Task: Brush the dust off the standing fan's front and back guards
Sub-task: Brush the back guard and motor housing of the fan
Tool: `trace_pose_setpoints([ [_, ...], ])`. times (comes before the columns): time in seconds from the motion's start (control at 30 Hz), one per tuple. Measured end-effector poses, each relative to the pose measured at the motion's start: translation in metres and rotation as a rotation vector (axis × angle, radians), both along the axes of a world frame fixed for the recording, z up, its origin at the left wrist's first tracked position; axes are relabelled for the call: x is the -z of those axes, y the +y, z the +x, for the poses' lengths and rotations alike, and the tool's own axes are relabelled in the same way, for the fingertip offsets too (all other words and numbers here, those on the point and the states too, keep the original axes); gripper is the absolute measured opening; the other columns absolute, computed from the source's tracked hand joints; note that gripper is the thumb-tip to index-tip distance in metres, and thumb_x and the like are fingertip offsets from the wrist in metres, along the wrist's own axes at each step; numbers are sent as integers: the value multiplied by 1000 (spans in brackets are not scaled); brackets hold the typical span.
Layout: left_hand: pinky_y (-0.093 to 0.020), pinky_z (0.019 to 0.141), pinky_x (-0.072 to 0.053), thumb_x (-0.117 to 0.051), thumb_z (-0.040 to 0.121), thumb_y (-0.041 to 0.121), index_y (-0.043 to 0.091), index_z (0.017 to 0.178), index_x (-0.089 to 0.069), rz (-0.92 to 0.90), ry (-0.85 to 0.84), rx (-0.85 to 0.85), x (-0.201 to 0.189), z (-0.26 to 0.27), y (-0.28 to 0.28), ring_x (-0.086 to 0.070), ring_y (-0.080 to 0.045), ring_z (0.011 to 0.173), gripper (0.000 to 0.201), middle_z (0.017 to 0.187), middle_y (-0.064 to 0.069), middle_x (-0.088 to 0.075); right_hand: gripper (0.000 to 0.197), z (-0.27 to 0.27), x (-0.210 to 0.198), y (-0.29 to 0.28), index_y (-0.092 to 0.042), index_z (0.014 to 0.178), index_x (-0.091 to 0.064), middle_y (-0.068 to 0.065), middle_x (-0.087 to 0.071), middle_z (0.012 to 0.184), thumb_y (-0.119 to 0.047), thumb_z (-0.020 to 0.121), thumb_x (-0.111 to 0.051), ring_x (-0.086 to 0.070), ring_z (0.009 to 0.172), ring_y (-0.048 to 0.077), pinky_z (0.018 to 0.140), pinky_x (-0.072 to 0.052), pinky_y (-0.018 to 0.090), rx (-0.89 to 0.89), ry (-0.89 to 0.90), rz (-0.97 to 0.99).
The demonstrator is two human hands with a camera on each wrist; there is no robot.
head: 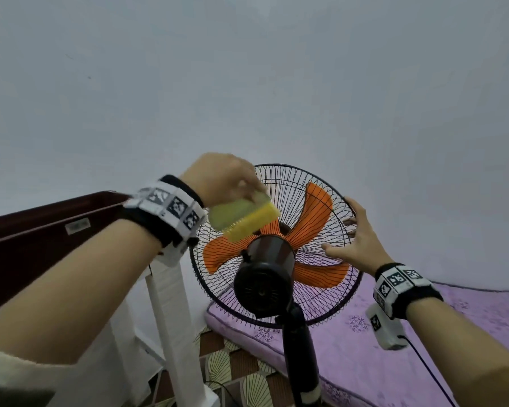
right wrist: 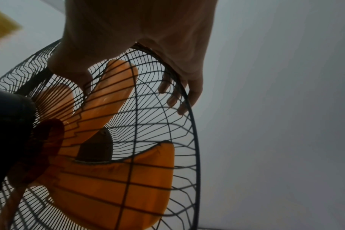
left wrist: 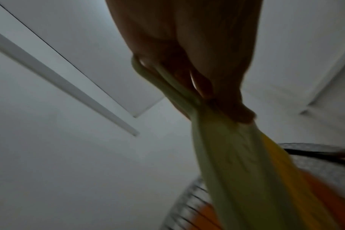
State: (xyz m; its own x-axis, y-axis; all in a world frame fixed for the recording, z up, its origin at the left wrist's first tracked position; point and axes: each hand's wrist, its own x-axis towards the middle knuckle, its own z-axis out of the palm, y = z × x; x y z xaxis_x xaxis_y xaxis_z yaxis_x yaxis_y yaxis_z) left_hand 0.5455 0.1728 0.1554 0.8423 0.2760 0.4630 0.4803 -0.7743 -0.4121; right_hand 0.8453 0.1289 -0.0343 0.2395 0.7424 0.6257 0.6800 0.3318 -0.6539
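Left hand [head: 222,179] is gripping a scrub brush [head: 243,217] from above, fingers curled round its pale green back, yellow bristles pointing down and touching the upper left of the standing fan's rear guard [head: 279,183], just above the motor housing [head: 262,279]. Hand and brush are smearing with motion blur in the head view; in the left wrist view the brush [left wrist: 236,163] is only showing as a dim green-yellow streak, and the fingers [left wrist: 240,113] are mostly in shadow.

Right hand [head: 354,240] is clasping the right rim of the guard, thumb lying across the rear wires, fingers wrapping over the edge. Right wrist view is showing the fingertips [right wrist: 173,99] curling onto the front guard [right wrist: 163,124], seen through the mesh.

Orange blades [head: 315,214] are sitting inside the cage, partly hidden by the motor housing and brush. Fan pole [head: 301,348] is getting cut off at the bottom edge; base not visible. Purple mattress [head: 394,362] is lying behind the fan, a white frame [head: 171,304] and dark red panel [head: 41,230] standing to the left, both partly blocked by the left forearm.
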Motion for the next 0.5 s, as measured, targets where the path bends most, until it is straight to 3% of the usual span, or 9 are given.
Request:
trace_pose_setpoints([
  [0.1, -16, 50, -30, -64, 88, 36, 33, 101, -75, 69, 121, 116, 33, 14, -5, -64, -14, 70, 17, 84, 10, -68, 109, -4, -3, 0, -43, 145, -16, -8, -32, 135, -32, 60, -84, -48, 114, 21, 92, -49, 46, -15, -12, 2],
  [0.17, -12, 48, -21, -66, 86, 36, 30, 97, -76, 166, 96, 102, 37, 18, 1, -62, -14, 63, 15, 78, 7, -66, 109, -6, -5, -1, -40, 146, -17, -7, -33, 134, -33, 60, -84, -48, 114, 21, 92, -48, 43, -13, -21, 0],
  [0.23, -14, 49, -21, -63, 89, 37, 28, 92, -76, 241, -71, 31, 24, 16, 9, -61, -18, 61, 17, 77, 4, -66, 109, -5, -4, 0, -40, 146, -17, -5, -34, 134, -28, 62, -86, -48, 114, 22, 93, -49, 44, -9, -18, -4],
  [0.37, -23, 46, -37, -64, 91, 39, 25, 89, -77, 398, -412, -176, -11, -6, 24, -59, -21, 56, 20, 74, 2, -66, 109, -1, -3, 0, -41, 145, -16, -5, -34, 135, -31, 61, -85, -48, 115, 23, 93, -49, 46, 1, -4, -14],
  [0.43, -25, 50, -35, -65, 88, 41, 26, 91, -77, 347, -559, -154, -22, -14, 22, -62, -25, 60, 20, 78, 1, -69, 110, 0, -4, -1, -40, 145, -16, -5, -33, 135, -37, 58, -82, -48, 116, 23, 93, -48, 44, 1, -4, -20],
  [0.5, -27, 60, -40, -65, 82, 49, 32, 98, -76, 84, -627, -68, -24, -15, 17, -62, -19, 70, 25, 86, 7, -70, 111, 0, -4, -1, -40, 146, -15, -5, -32, 134, -39, 57, -81, -47, 115, 23, 91, -47, 41, 2, -9, -29],
])
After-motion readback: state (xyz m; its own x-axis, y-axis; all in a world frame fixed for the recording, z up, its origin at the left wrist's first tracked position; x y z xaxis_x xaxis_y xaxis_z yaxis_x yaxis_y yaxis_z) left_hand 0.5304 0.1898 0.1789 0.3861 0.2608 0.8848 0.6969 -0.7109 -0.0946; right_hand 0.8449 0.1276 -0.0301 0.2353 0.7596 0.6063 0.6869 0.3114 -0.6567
